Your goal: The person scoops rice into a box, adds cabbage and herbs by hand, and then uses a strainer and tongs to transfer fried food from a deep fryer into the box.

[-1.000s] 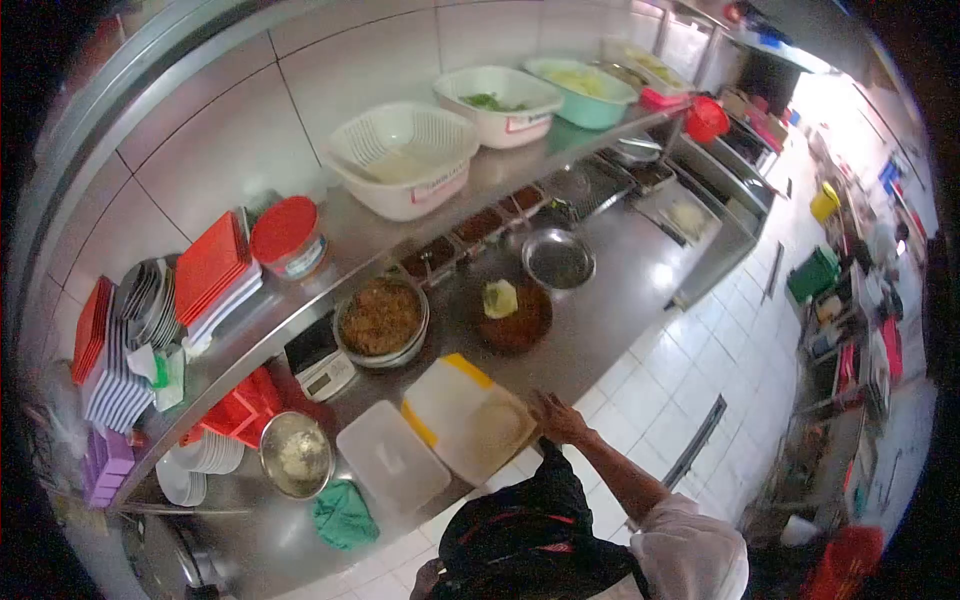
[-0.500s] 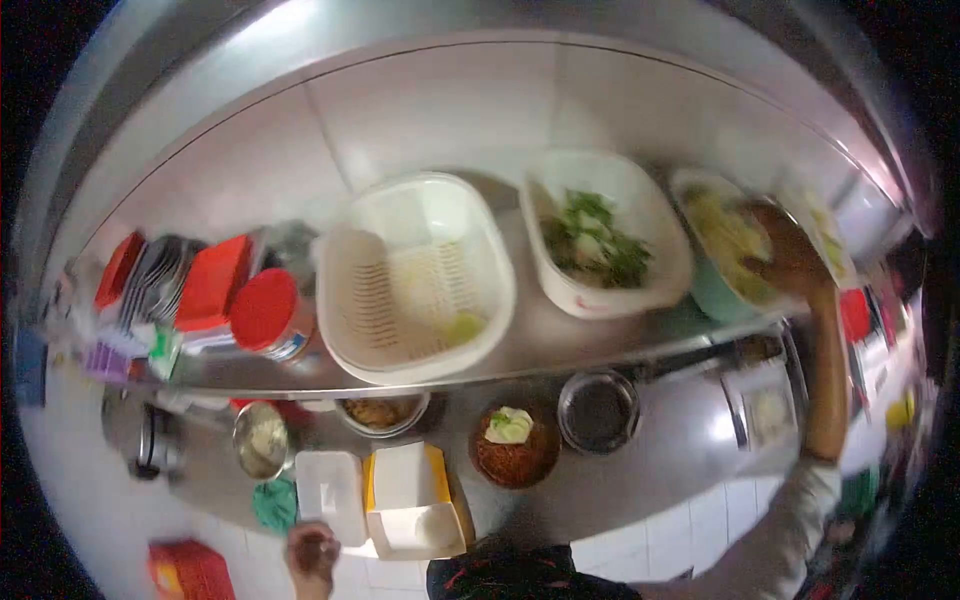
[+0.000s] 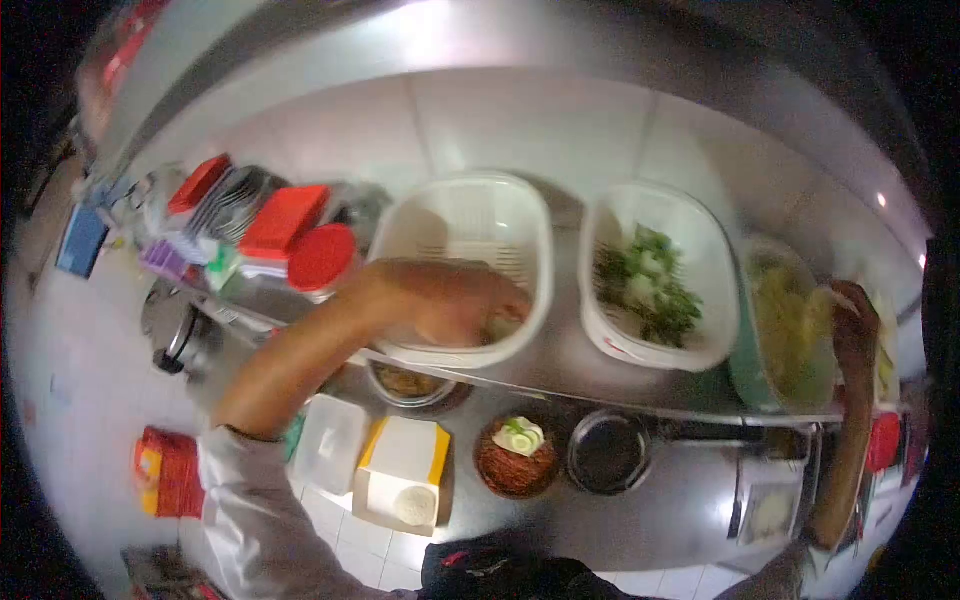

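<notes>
My left hand (image 3: 450, 300) reaches over the front rim of a white slotted basket (image 3: 480, 195). Its curled fingers are low in the basket's right corner, and what they hold is hidden. At the far right, my right hand (image 3: 856, 325) is at the edge of a pale green tub (image 3: 748, 375) of yellowish-green shredded leaves (image 3: 785, 320). Its fingers are closed on a pale leafy piece (image 3: 822, 305), slightly blurred. Between the hands stands a white basket (image 3: 722, 260) with green herbs (image 3: 655, 285).
Below the shelf are an open yellow-and-white takeaway box (image 3: 405, 455) with a round white item, a clear plastic container (image 3: 332, 440), a bowl of reddish food (image 3: 515, 470) topped with pale slices, and a dark round pan (image 3: 608, 453). Red-lidded tubs (image 3: 322, 256) stand left.
My left hand has risen from beside the plastic container into the slotted basket. My right hand has lifted toward the tub's right edge with a leafy piece. The view has shifted.
</notes>
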The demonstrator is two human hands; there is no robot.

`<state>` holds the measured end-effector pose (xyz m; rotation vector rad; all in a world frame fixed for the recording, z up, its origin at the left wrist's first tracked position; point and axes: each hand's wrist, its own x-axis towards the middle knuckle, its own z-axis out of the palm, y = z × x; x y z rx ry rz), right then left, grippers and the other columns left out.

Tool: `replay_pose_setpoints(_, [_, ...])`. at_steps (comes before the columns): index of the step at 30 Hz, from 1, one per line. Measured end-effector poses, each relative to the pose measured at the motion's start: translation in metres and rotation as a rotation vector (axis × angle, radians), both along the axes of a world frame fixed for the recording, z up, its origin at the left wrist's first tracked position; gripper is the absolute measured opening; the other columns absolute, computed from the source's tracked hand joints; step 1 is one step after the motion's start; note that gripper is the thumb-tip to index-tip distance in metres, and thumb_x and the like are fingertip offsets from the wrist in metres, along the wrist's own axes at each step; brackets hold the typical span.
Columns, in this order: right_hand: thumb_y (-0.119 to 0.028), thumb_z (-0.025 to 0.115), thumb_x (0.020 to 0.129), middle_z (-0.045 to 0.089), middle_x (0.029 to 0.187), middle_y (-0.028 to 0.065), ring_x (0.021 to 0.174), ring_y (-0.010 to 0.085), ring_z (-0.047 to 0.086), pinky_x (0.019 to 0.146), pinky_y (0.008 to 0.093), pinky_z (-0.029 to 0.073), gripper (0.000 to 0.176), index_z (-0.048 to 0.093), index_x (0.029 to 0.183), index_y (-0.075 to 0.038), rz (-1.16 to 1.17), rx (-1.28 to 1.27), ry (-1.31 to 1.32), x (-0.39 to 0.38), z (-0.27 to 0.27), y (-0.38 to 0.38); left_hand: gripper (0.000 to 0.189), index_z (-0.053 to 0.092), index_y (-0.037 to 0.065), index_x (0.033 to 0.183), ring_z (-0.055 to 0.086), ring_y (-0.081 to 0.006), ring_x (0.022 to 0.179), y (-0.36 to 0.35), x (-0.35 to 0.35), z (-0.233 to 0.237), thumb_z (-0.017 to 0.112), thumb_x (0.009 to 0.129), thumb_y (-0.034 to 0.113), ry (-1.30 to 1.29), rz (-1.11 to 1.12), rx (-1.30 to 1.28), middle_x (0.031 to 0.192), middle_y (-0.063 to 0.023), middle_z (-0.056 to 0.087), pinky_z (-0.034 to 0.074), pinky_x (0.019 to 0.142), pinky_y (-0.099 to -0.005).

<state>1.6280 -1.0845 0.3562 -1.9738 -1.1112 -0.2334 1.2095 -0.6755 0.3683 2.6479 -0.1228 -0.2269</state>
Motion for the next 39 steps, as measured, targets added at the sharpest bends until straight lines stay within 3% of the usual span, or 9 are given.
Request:
replay_pose_setpoints(4, [0.01, 0.057, 0.073, 0.059, 0.126, 0.0103, 0.12, 0.0239, 0.055, 0.101, 0.0331, 0.045, 0.048, 0.063, 0.117, -0.007, -0.039, -0.249, -0.29, -0.057, 0.024, -0.003, 0.043, 0.065, 0.004, 0.109, 0.065, -0.0301, 0.101, 0.0, 0.011, -0.007, 0.074, 0.067, 0.008, 0.09, 0.042, -0.018, 0.107, -0.017, 0.069, 0.049, 0.091, -0.0403])
replay_pose_setpoints(9, [-0.017, 0.065, 0.087, 0.066, 0.11, 0.016, 0.105, 0.0364, 0.06, 0.093, 0.0425, 0.049, 0.027, 0.065, 0.11, -0.003, -0.171, -0.416, -0.676, -0.028, 0.021, -0.028, 0.041, 0.067, 0.003, 0.102, 0.065, -0.0277, 0.099, 0.005, 0.013, -0.005, 0.076, 0.062, 0.004, 0.105, 0.05, 0.057, 0.105, -0.0161, 0.069, 0.05, 0.089, -0.0387])
replay_pose_setpoints(18, [-0.028, 0.067, 0.089, 0.066, 0.111, 0.0191, 0.093, 0.0362, 0.068, 0.086, 0.0457, 0.052, 0.038, 0.06, 0.116, -0.001, -0.317, -0.211, -0.471, -0.041, 0.046, -0.026, 0.036, 0.067, 0.003, 0.094, 0.066, -0.0207, 0.086, 0.025, -0.002, -0.005, 0.08, 0.061, 0.0, -0.024, 0.135, 0.114, 0.092, -0.011, 0.071, 0.052, 0.078, -0.033])
replay_pose_setpoints(21, [-0.023, 0.065, 0.093, 0.068, 0.085, 0.0115, 0.08, 0.0218, 0.069, 0.058, 0.0323, 0.054, 0.026, 0.061, 0.109, -0.003, -0.275, -0.067, -0.232, -0.057, 0.042, -0.019, 0.029, 0.069, 0.003, 0.098, 0.067, -0.0192, 0.085, 0.041, -0.002, -0.01, 0.077, 0.07, 0.003, -0.122, 0.068, 0.079, 0.093, -0.0109, 0.072, 0.053, 0.08, -0.0322])
replay_pose_setpoints(27, [-0.021, 0.068, 0.091, 0.066, 0.093, 0.0058, 0.068, 0.0117, 0.063, 0.053, 0.0229, 0.051, 0.025, 0.063, 0.109, -0.004, -0.158, 0.183, -0.08, -0.11, 0.028, 0.013, 0.035, 0.062, 0.006, 0.124, 0.067, -0.0236, 0.09, 0.034, -0.019, -0.018, 0.065, 0.09, 0.017, -0.601, 0.11, 0.294, 0.117, -0.0135, 0.067, 0.054, 0.084, -0.0367])
replay_pose_setpoints(30, [-0.025, 0.071, 0.088, 0.068, 0.09, 0.011, 0.071, 0.0188, 0.068, 0.058, 0.0328, 0.055, 0.031, 0.063, 0.111, -0.005, -0.169, 0.063, -0.043, -0.214, 0.016, 0.046, 0.039, 0.06, 0.006, 0.124, 0.065, -0.0175, 0.083, -0.058, -0.051, 0.011, 0.065, 0.093, 0.027, -0.635, 0.415, -0.194, 0.105, -0.0108, 0.067, 0.054, 0.074, -0.0332])
replay_pose_setpoints(34, [-0.026, 0.069, 0.089, 0.07, 0.09, 0.0149, 0.074, 0.0259, 0.069, 0.07, 0.038, 0.054, 0.027, 0.065, 0.107, -0.006, 0.169, -0.132, -0.02, -0.342, -0.065, 0.098, 0.065, 0.052, 0.004, 0.13, 0.066, -0.0201, 0.08, -0.117, -0.132, -0.05, 0.072, 0.085, 0.046, -0.424, 0.45, -0.539, 0.105, -0.0145, 0.067, 0.053, 0.073, -0.0334])
replay_pose_setpoints(36, [-0.026, 0.068, 0.089, 0.07, 0.089, 0.0151, 0.076, 0.0295, 0.07, 0.071, 0.0388, 0.054, 0.025, 0.066, 0.106, -0.007, 0.335, -0.231, 0.176, -0.386, -0.109, 0.125, 0.049, 0.06, 0.001, 0.117, 0.067, -0.0186, 0.072, -0.114, -0.163, -0.102, 0.075, 0.084, 0.034, -0.484, 0.544, -0.225, 0.092, -0.0126, 0.07, 0.052, 0.065, -0.0331])
replay_pose_setpoints(39, [-0.025, 0.068, 0.088, 0.07, 0.089, 0.0152, 0.076, 0.0323, 0.069, 0.071, 0.0403, 0.055, 0.024, 0.065, 0.105, -0.008, 0.465, -0.249, 0.267, -0.433, -0.195, 0.157, 0.025, 0.063, -0.001, 0.105, 0.065, -0.0123, 0.067, -0.107, -0.219, -0.193, 0.069, 0.089, 0.017, -0.343, 0.858, -0.538, 0.078, -0.0084, 0.067, 0.051, 0.06, -0.0279])
